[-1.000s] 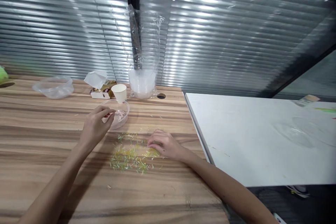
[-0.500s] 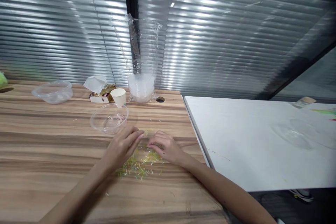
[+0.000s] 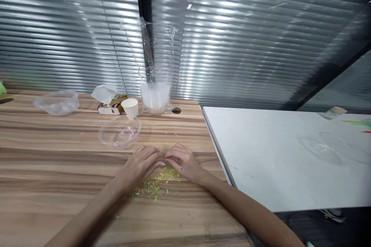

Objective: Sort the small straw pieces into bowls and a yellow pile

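Centrally: left hand (image 3: 142, 163) and right hand (image 3: 185, 162), fingers of each bunched, fingertips meeting or nearly so; whether either is pinched on a strip, cannot tell. Yellow-green strips (image 3: 152, 190), loose, lower centre, beneath and before both. Clear bowl (image 3: 116, 145), left of centre; paper cup (image 3: 130, 105) just behind. Tissue pack (image 3: 109, 110), gold and white, mid-left, printing too small to read.
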Demonstrator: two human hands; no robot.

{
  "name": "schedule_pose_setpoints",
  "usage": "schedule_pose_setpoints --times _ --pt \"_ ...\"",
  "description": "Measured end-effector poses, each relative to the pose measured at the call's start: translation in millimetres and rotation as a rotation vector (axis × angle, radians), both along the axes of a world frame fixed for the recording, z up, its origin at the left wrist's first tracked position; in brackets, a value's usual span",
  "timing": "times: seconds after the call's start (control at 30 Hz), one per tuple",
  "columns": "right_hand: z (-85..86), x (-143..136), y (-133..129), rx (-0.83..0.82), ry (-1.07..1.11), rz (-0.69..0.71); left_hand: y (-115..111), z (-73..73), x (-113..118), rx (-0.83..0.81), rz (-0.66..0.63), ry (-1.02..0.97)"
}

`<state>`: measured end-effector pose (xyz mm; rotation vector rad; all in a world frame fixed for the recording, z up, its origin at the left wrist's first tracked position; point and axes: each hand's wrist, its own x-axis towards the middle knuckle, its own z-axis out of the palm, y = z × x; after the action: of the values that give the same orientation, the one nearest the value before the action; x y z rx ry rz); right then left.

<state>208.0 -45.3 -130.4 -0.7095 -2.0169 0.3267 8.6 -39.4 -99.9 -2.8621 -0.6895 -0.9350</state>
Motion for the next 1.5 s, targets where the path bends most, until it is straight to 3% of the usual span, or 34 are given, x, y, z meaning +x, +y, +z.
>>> schedule_pose_setpoints --times 1.5 --pt "-5.0 3.5 0.4 -0.133 -0.113 0.031 1.2 -3.5 -0.4 0.086 -0.022 0.111"
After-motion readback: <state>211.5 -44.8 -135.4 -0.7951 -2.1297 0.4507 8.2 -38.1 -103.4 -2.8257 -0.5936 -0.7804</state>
